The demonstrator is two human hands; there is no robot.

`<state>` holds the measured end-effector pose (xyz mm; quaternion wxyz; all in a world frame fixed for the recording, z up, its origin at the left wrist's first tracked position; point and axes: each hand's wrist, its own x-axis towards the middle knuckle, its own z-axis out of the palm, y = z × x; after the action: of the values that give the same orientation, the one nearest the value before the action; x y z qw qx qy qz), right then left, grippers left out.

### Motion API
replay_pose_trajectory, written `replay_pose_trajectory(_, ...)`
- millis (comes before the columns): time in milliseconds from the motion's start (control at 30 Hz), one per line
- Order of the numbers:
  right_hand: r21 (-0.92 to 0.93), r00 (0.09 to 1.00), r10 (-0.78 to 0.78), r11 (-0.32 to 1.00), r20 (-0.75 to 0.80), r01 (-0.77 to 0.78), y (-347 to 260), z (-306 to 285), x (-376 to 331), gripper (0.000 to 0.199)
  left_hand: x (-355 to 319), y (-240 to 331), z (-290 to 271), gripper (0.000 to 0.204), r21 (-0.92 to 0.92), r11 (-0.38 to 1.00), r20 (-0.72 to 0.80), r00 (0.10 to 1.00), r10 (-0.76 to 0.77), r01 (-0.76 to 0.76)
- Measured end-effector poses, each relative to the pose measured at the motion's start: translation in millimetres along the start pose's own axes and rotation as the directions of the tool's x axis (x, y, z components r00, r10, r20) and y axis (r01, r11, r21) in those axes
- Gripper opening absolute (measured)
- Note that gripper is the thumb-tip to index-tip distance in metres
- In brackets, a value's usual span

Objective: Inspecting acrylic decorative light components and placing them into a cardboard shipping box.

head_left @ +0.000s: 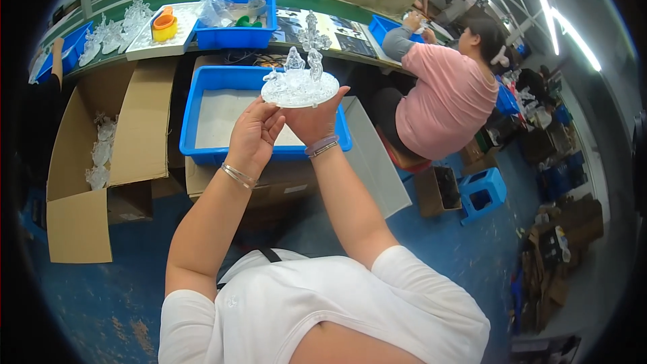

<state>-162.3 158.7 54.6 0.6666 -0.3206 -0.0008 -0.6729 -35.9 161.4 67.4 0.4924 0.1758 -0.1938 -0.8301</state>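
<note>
A clear, see-through figurine (pixel 300 86) on an oval base is held upright in front of me, with a tall, ornate piece rising at its right. My right hand (pixel 315 121) supports the base from below, its thumb along the right edge. The fingers of my left hand (pixel 256 133) pinch the base's near left rim. Behind and below both hands is a blue tray (pixel 191 118) with a pale flat lining. The base hides some of my right fingers.
A cardboard box (pixel 141 121) with clear pieces stands left. On the green bench are a blue bin (pixel 236 39), a white tray (pixel 145 44) with an orange-yellow cup, and clear figurines (pixel 111 34). A co-worker in pink (pixel 445 104) sits right, near a blue stool (pixel 484 189).
</note>
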Motion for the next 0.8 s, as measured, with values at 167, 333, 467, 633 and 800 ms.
replay_pose_trajectory(167, 0.023, 0.999, 0.031, 0.999, -0.030, -0.030, -12, 16, -8, 0.089, -14, -3, 14, 0.029, -0.003, 0.999, 0.042, 0.998, -0.036, 0.036)
replay_pose_trajectory(333, 0.007, 1.000, 0.000, 1.000, 0.005, 0.000, -27, 27, -15, 0.093, -14, -6, 23, 0.033, 0.050, 0.995, 0.168, 0.981, -0.097, 0.089)
replay_pose_trajectory(467, 0.016, 0.995, -0.076, 0.997, -0.071, 0.078, -44, 20, -23, 0.093, -8, -17, 31, 0.037, 0.148, 0.977, 0.220, 0.958, -0.186, 0.156)
replay_pose_trajectory(633, 0.038, 0.987, -0.123, 0.991, -0.105, 0.127, -73, -2, -44, 0.090, -2, -25, 30, 0.045, 0.504, 0.840, 0.222, 0.909, -0.352, 0.202)
replay_pose_trajectory(800, 0.098, 0.966, -0.172, 0.976, -0.191, 0.194, -108, -42, -54, 0.075, 26, -12, -10, 0.041, 0.822, 0.556, 0.028, 0.966, -0.257, 0.124)
